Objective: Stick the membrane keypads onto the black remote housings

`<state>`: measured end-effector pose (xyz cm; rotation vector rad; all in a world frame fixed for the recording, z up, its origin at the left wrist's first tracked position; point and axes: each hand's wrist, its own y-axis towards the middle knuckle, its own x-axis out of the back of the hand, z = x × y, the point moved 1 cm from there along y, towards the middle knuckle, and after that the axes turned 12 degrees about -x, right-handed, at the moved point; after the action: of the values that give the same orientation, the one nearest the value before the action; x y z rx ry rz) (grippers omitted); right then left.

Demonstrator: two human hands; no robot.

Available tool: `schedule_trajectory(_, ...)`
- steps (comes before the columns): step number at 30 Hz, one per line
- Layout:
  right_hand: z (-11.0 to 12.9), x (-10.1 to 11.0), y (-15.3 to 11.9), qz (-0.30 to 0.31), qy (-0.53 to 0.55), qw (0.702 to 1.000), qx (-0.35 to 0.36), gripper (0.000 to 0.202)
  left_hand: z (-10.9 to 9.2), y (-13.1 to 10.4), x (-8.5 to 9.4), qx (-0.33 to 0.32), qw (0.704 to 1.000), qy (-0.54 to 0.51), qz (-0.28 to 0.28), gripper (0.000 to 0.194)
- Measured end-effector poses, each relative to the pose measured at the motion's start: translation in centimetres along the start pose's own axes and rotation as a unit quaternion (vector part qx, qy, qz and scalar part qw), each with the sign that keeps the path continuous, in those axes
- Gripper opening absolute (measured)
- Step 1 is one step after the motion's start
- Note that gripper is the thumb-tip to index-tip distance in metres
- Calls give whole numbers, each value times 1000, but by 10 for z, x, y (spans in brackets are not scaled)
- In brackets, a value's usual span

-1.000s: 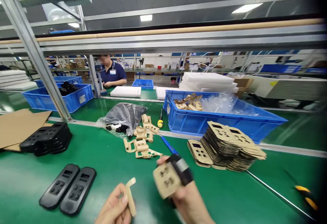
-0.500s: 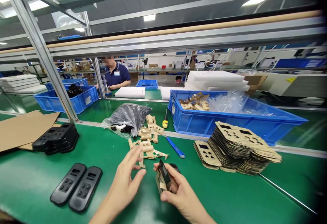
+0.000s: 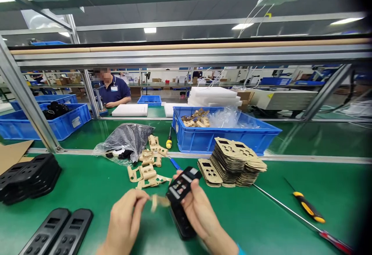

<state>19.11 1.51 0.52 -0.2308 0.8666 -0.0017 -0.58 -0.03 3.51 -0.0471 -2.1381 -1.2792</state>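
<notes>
Black, flat plate with cut-out holes (image 3: pixel 183 184), tilted between thumb and fingers of your right hand (image 3: pixel 200 210), above the green table (image 3: pixel 250 224), toward its near edge. Your left hand (image 3: pixel 124 218) pinches a blurred beige strip (image 3: pixel 154 202) just beside the plate's left end.

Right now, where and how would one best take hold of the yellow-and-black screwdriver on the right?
I'd take the screwdriver by its thick handle, from above and the near right: it lies flat on the green table, handle on the near side, thin shaft pointing away.
</notes>
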Motion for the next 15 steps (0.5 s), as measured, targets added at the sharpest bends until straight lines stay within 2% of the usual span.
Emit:
schedule_trajectory(2, 16, 2, 5, -53, 55, 996, 38, 51, 18, 15, 1, 92, 996, 14, 5, 17)
schedule_trajectory(3, 20, 3, 7, -64, 66, 995, 47, 51, 29, 22, 1, 117, 993, 28, 15, 20)
schedule_trajectory(5, 21, 3, 7, -59, 61, 996, 39, 52, 51, 32, 1, 121, 988, 82, 56, 34)
schedule_trajectory(7, 14, 1, 4, -42, 49, 998, 4, 53, 67, 27, 7, 104, 973, 168, 121, 52)
schedule_trajectory(10, 1, 0, -1, -17, 21, 999, -36, 53, 76, -15, 29, 108, 913, 338, 203, 63)
schedule_trajectory(13, -8, 0, -3, 1, -10, 999, -39, 55, 70, -78, 54, 136, 823, 499, 235, 71)
schedule_trajectory(15, -12, 1, -3, 6, -25, 999, -36, 59, 64, -114, 62, 148, 790, 541, 248, 76)
